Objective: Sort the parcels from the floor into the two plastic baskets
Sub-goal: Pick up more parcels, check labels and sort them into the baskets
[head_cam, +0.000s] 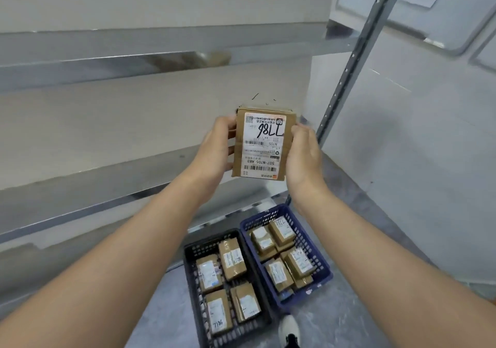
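Note:
I hold a small brown cardboard parcel (264,143) with a white shipping label at chest height, label facing me. My left hand (216,149) grips its left edge and my right hand (304,154) grips its right edge. Far below on the floor stand two plastic baskets side by side. The black basket (193,280) on the left holds several brown parcels. The blue basket (322,267) on the right also holds several parcels.
A metal shelving rack with grey shelves (107,52) fills the left and centre, its perforated upright (346,74) just right of the parcel. A white wall is at the right. My shoe (289,330) stands on the grey floor beside the baskets.

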### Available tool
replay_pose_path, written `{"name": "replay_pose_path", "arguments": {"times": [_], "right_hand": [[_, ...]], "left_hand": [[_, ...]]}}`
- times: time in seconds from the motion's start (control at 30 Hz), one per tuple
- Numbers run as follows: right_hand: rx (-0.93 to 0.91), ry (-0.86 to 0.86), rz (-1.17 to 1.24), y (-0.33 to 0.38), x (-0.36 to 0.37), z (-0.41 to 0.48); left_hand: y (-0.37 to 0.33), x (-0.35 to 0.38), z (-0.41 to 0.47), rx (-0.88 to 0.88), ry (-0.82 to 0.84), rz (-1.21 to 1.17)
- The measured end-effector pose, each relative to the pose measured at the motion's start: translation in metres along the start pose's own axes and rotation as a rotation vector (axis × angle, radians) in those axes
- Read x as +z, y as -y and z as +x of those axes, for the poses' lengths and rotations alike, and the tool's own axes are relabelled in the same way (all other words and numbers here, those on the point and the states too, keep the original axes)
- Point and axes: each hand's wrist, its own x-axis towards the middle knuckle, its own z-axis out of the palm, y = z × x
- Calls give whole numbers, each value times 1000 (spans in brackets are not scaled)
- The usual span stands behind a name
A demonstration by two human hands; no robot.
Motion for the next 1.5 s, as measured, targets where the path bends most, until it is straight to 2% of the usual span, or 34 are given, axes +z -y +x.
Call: {"name": "replay_pose_path", "arguments": {"times": [0.17,0.33,0.43,0.6,0.77,1.07,1.2,1.33,1.5], "right_hand": [[50,174,-33,-52,-9,59],[160,257,-29,-107,-8,92],[208,307,-67,-147,9,97],[281,327,-132,-214,59,95],[333,318,-190,-295,98,93],[400,419,-263,-455,134,99],[495,423,-247,-518,149,88],[545,454,-284,-575,152,73],[611,514,-356,-634,152,67]], "left_hand": [[41,29,31,-33,-205,-19],[94,35,49,-143,-341,-76],[132,20,62,-191,-404,-123],[212,-17,79,-256,-442,-138],[304,-54,94,-359,-553,-229],[460,-95,101,-482,-532,-167],[519,-108,98,-536,-524,-111],[578,-120,95,-658,-610,-202],[640,-124,95,-726,-605,-222]]}}
